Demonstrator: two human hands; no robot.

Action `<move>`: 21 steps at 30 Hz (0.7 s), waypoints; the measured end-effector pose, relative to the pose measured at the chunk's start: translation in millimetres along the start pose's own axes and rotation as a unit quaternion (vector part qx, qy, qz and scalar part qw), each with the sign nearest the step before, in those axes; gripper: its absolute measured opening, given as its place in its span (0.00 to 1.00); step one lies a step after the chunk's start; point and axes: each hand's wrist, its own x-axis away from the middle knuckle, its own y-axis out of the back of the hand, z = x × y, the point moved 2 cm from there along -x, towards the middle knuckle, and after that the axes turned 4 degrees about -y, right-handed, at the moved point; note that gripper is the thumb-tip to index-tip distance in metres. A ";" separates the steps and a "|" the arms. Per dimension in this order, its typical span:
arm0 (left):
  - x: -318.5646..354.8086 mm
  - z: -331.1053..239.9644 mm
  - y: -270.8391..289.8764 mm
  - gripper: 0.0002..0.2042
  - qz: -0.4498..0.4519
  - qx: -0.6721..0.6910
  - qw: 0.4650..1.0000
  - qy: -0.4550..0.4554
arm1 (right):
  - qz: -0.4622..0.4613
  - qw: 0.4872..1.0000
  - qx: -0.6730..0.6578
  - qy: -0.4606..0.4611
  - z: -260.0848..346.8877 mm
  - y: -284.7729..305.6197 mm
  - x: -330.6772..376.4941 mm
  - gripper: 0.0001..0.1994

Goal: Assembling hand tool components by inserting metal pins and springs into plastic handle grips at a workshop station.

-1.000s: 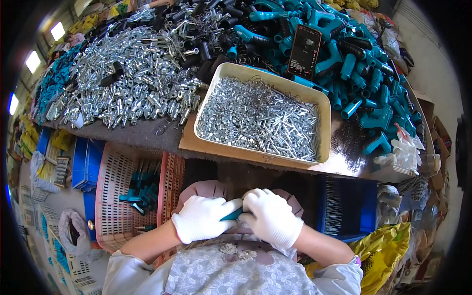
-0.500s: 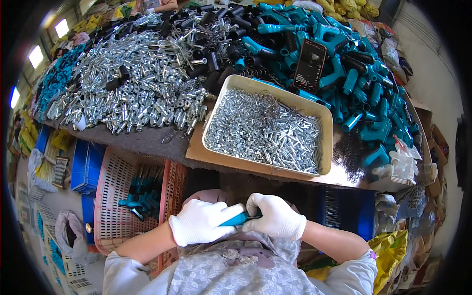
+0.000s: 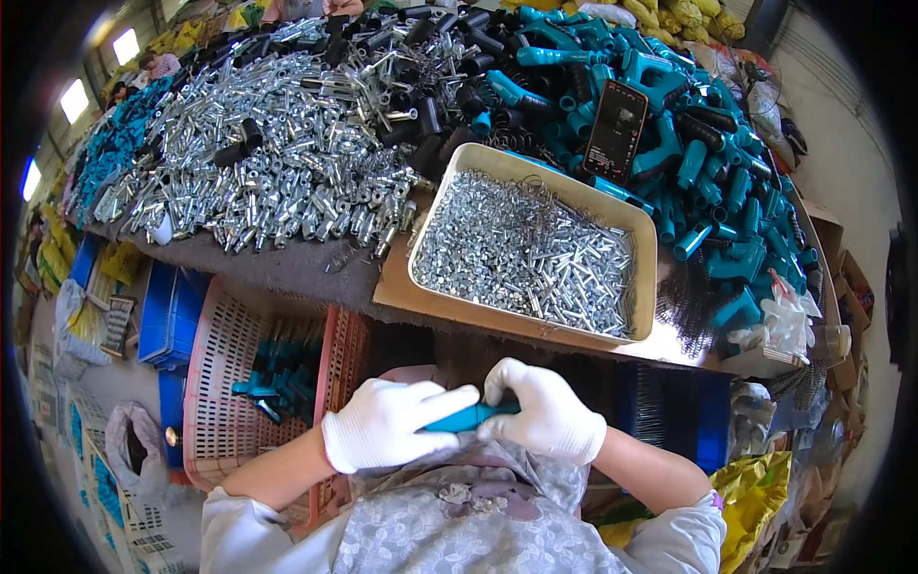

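In front of my lap, both white-gloved hands grip one teal plastic tool housing (image 3: 466, 418). My left hand (image 3: 387, 426) wraps around its left end, with the fingers lying along the shaft. My right hand (image 3: 547, 413) is closed on the other end, thumb and fingertips pinching near the tip. The gloves hide both ends of the housing. Just beyond my hands, on the table edge, a cream tray (image 3: 534, 327) holds small silver pins and fittings with thin springs.
Silver metal fittings (image 3: 287, 163) heap on the left of the table; teal housings (image 3: 727, 182) pile on the right, with a phone (image 3: 615, 132) on them. A pink basket (image 3: 215, 383) of teal tools stands left below, a blue bin (image 3: 684, 411) right below. Another person's hand (image 3: 339, 8) shows far back.
My hands have moved slightly apart, exposing more of the teal housing between them. The whole view has shifted slightly.
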 end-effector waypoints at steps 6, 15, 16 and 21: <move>-0.2 5.6 4.6 0.25 -0.022 0.020 0.999 0.036 | -0.161 0.931 0.198 0.260 55.5 34.0 10.2 0.14; 7.3 -3.3 -1.7 0.32 -0.095 0.187 0.969 0.128 | 0.131 0.781 -0.322 0.518 134.2 41.2 65.1 0.12; 9.1 -3.2 -1.0 0.32 -0.097 0.188 0.969 0.129 | 0.124 0.774 -0.372 0.497 130.9 34.2 68.5 0.12; 10.4 -1.1 -0.3 0.30 -0.114 0.208 0.963 0.130 | 0.105 0.682 -0.516 0.507 127.5 7.5 65.4 0.13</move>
